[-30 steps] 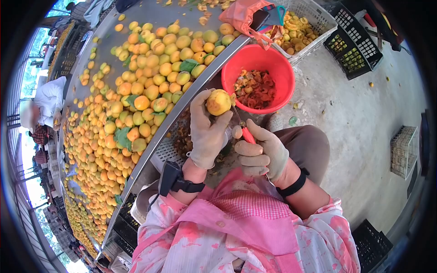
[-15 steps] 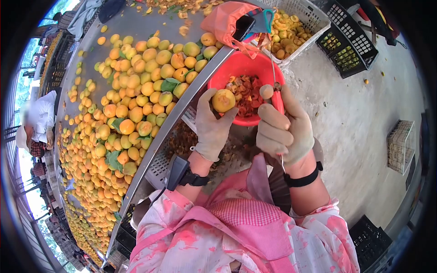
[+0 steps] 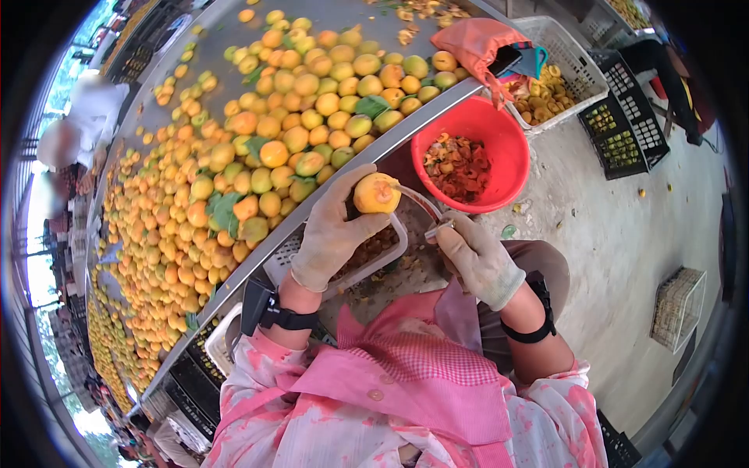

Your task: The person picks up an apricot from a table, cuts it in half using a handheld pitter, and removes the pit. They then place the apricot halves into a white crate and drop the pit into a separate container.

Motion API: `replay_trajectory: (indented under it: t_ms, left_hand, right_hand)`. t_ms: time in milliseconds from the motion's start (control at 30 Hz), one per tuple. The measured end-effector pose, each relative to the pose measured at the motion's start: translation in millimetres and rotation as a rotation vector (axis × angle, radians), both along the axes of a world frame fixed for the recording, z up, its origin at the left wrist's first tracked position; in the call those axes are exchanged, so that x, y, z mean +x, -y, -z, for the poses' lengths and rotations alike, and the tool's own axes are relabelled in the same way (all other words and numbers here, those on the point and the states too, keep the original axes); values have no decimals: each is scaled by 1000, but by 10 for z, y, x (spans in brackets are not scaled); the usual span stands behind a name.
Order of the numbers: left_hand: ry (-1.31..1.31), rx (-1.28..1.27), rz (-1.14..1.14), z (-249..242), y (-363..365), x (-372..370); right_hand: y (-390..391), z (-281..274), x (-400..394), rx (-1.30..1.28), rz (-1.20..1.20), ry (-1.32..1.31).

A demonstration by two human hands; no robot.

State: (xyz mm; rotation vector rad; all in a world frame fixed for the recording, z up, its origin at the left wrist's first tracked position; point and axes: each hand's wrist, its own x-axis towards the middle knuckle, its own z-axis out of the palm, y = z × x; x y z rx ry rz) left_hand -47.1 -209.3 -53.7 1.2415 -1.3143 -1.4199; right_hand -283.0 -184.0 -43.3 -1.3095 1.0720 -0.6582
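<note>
My gloved left hand (image 3: 331, 230) holds an apricot (image 3: 377, 194) between thumb and fingers, beside the metal table's edge. A brownish, rough patch shows on the fruit's upper side. My gloved right hand (image 3: 482, 259) is closed round a thin curved metal tool (image 3: 425, 204); its tip reaches the right side of the apricot. Most of the tool's handle is hidden by my fingers. Just beyond my hands stands a red basin (image 3: 509, 168) with reddish-brown fruit scraps (image 3: 459, 168) inside.
A large heap of apricots (image 3: 269, 152) covers the metal table at left. An orange bag (image 3: 476, 45) rests by the table's corner, beside a white crate (image 3: 581, 93) of cut fruit. Black crates (image 3: 624, 117) stand at right. Another person (image 3: 94, 117) is across the table.
My right hand has turned and lowered, bringing the tool against the apricot. My left hand has moved slightly left and down with the fruit. The view has shifted, so the basin appears farther right.
</note>
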Motion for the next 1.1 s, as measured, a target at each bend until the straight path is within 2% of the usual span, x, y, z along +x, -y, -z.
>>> replay_trajectory:
  t_ms: [233,300,533,633,700,767,833,867,933,1067,1100]
  left_hand:
    - [-82,22,-26,-230,-525,360]
    - [-28,-20,-31,-301,-657,439]
    - [54,-163,-46,-366,-1020,524]
    - [106,-211,-127,-329,-1116,420]
    - [84,-234,-176,-267,-1154,310]
    - [62,-255,-220,-226,-1174,234]
    - [200,-304,-245,-204,-1185,178]
    - [202,-303,-239,-214,-1181,152]
    - [58,-254,-206,-248,-1173,111]
    - [141,-319,-98,-345,-1148,117]
    - [-104,-111,-87,-439,-1169,97]
  right_hand:
    - [-376,-177,336,-120,-98,-148]
    - [-479,-287,409,-178,-107,-199]
    - [-784,-330,479,-172,-161,-114]
    - [-924,-391,538,-72,-93,-21]
    - [-984,-469,534,149,-76,68]
    - [-1038,-317,548,131,-66,100]
    - [-1063,-326,545,115,-55,130]
    - [-1071,-394,520,215,-40,150]
    - [-1036,-496,446,398,-48,151]
    - [-1021,-467,320,432,-78,214]
    - [-1018,-460,296,402,-85,208]
